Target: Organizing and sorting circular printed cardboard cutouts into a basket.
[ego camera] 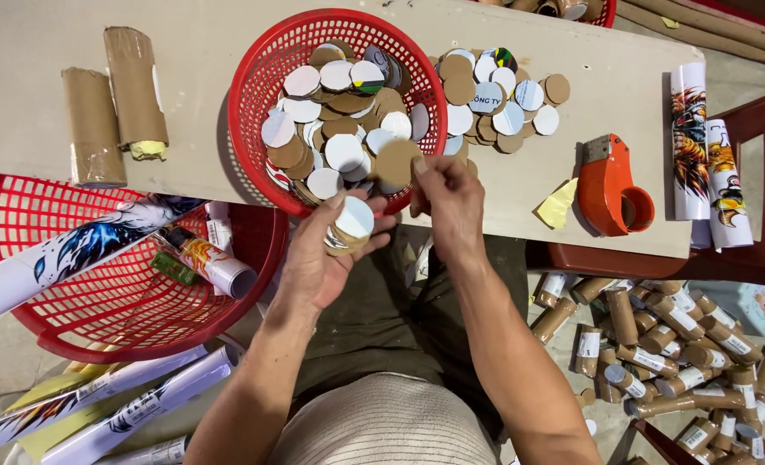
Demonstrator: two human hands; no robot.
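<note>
The left hand [318, 258] cups a stack of cardboard discs [349, 226] just below the red basket [253, 77], keeping them gathered, while the right hand [447, 194] pinches one brown disc [397, 162] at the rim.

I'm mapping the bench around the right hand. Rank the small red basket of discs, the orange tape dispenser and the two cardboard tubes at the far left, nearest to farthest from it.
From the right hand:
1. Small red basket, directly in front; the fingers pinch a brown disc at its near rim.
2. Orange tape dispenser, off to the right on the board.
3. Two cardboard tubes, far left end of the board.
</note>
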